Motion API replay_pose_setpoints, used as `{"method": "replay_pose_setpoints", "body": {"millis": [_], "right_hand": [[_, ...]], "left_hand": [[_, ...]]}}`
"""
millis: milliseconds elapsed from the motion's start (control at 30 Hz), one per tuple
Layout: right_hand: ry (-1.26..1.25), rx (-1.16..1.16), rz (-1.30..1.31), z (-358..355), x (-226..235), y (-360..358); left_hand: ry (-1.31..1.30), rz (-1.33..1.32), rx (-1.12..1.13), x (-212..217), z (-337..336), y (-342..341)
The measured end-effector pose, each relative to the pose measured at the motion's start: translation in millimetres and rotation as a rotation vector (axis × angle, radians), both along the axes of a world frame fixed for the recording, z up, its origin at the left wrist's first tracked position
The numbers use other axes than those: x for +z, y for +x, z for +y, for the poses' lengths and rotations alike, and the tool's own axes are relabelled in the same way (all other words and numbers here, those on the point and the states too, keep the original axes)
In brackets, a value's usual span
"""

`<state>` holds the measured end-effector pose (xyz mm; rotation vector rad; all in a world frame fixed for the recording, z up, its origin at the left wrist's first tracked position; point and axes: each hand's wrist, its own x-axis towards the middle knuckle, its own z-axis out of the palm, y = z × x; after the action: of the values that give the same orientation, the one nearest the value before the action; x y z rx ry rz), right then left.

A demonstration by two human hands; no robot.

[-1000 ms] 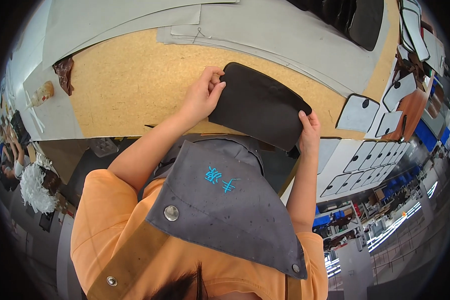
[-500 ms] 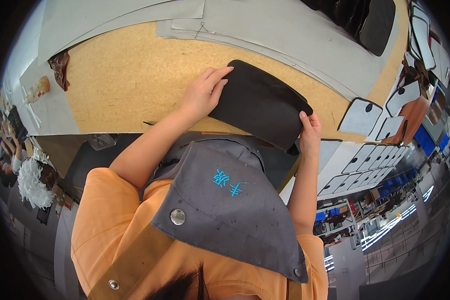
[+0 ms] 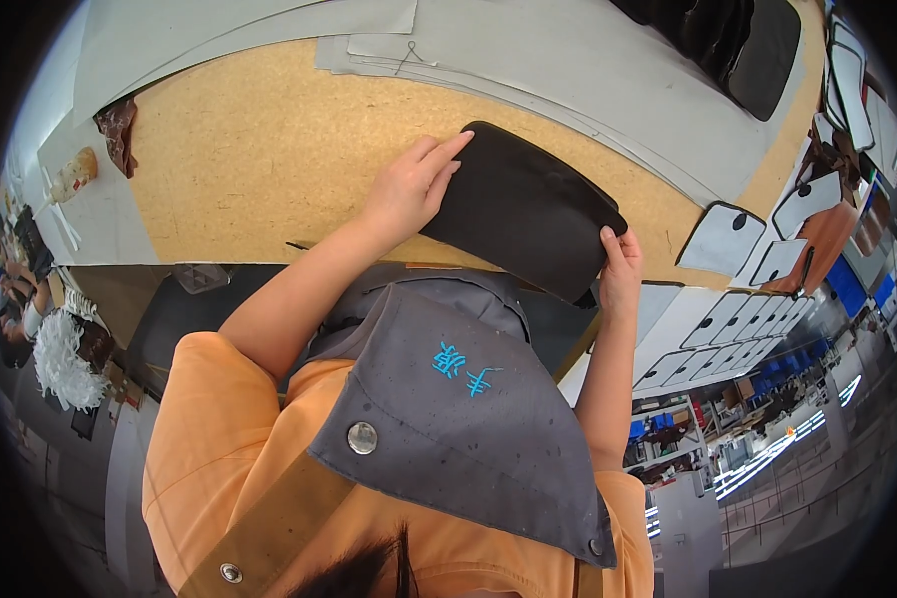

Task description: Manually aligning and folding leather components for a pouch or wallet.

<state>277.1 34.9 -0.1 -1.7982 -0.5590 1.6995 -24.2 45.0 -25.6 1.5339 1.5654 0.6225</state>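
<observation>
- The black, flat, smooth panel with rounded corners (image 3: 528,214) is in front of the person, over the near edge of the tan table (image 3: 239,140), slanting down toward the right.
- The hands are well apart, one at each end of the panel.
- The left hand (image 3: 409,191) touches the upper left corner and left edge with fingertips and thumb; whether it pinches the panel cannot be told.
- The right hand (image 3: 621,267) grips the right end, thumb on the upper face.
- Beyond the panel, large grey sheets (image 3: 528,62) overlap on the table, a thin bent wire (image 3: 407,58) upon them.
- Right of the right hand is a pale, dark-edged panel with a black oval spot (image 3: 720,242).
- At the far left is a crumpled brown scrap (image 3: 118,138).
</observation>
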Motion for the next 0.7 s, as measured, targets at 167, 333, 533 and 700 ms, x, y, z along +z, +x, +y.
{"method": "replay_pose_setpoints", "body": {"millis": [167, 333, 533, 700], "right_hand": [[0.0, 0.021, -0.003, -4, -3, 4], [0.009, 0.046, 0.014, -9, -7, 8], [0.024, 0.047, 0.005, -9, -7, 8], [0.012, 0.016, 0.018, -8, -9, 9]], "left_hand": [[0.003, 0.046, -0.029, 2, 0, 1], [-0.033, 0.145, -0.073, 5, 0, 3], [-0.089, 0.163, -0.139, 10, 5, 0], [-0.081, 0.195, -0.194, 4, 5, 0]]}}
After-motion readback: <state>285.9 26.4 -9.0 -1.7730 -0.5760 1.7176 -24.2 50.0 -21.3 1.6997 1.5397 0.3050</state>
